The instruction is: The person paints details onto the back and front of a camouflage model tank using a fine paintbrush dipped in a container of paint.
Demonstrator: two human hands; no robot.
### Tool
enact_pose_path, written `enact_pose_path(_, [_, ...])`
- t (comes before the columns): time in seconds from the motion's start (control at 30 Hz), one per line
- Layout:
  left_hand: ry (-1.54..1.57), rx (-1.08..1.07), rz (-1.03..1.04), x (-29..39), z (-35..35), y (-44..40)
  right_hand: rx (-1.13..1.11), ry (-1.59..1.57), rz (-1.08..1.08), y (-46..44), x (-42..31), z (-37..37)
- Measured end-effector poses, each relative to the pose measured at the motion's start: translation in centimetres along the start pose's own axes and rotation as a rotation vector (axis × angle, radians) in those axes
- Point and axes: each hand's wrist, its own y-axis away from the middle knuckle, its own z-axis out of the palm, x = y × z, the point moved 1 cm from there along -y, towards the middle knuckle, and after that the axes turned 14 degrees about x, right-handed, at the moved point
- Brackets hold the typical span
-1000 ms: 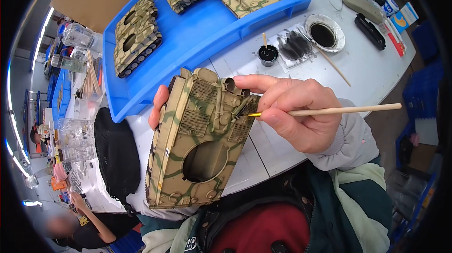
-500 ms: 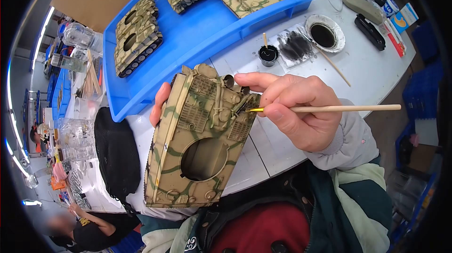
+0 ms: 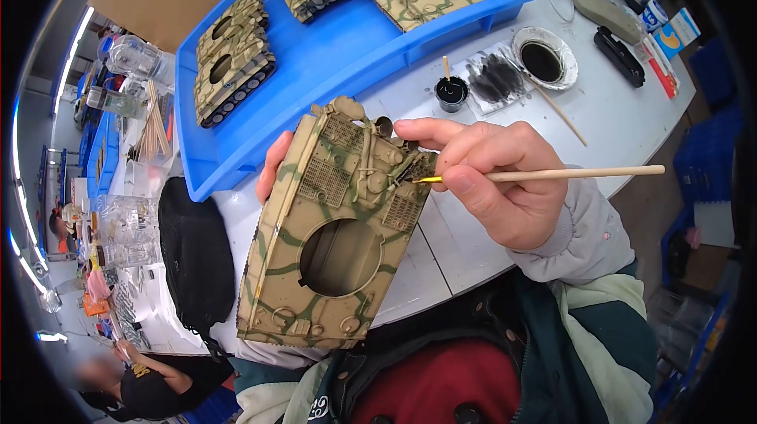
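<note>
A camouflaged model tank hull (image 3: 315, 227), tan with green stripes and a round turret opening, is tilted up in front of me. My left hand (image 3: 274, 165) grips it from below and behind; only some fingers show past its left edge, the rest being hidden. Between the thumb and fingers of my right hand (image 3: 505, 183) is a thin paintbrush (image 3: 583, 175) with a pale wooden handle. Its tip touches or nearly touches the hull's rear corner, beside the exhaust pipes. My right index finger reaches to one exhaust (image 3: 384, 126).
A blue tray (image 3: 331, 69) holds several more hulls (image 3: 233, 61). Behind my right hand are a cup of black paint (image 3: 452, 93), a stained paper (image 3: 495, 77) and a dish of dark liquid (image 3: 542, 61). A black pouch (image 3: 195, 254) lies left. Another person (image 3: 150, 381) sits at lower left.
The hull has shifted slightly left and up, tilting a little. The brush handle's far end has risen slightly, with its tip still at the rear corner.
</note>
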Motion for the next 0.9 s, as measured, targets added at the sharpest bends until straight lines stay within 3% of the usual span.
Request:
enact_pose_path(0.1, [0.008, -0.018, 0.005, -0.2, -0.4, -0.1, 0.051, -0.001, -0.002, 0.1, 0.0, 0.6])
enact_pose_path(0.17, [0.011, -0.029, 0.008, -0.1, -0.6, -0.2, 0.222, -0.016, -0.003, 0.2, 0.1, 1.0])
enact_pose_path(0.27, [0.007, -0.039, 0.011, -0.1, -0.8, -0.2, 0.024, 0.042, 0.002, 0.0, -0.1, 0.2])
enact_pose_path(0.4, [0.005, -0.045, 0.006, -0.1, -1.0, -0.1, 0.02, 0.007, 0.02, 0.0, -0.1, 0.1])
enact_pose_path(0.8, [0.004, -0.055, 0.009, -0.1, -1.3, -0.2, 0.066, -0.011, 0.056, 0.0, -0.1, 0.5])
enact_pose_path(0.9, [0.007, -0.056, 0.011, 0.0, -1.4, -0.3, 0.236, -0.073, 0.04, 0.1, 0.2, 0.9])
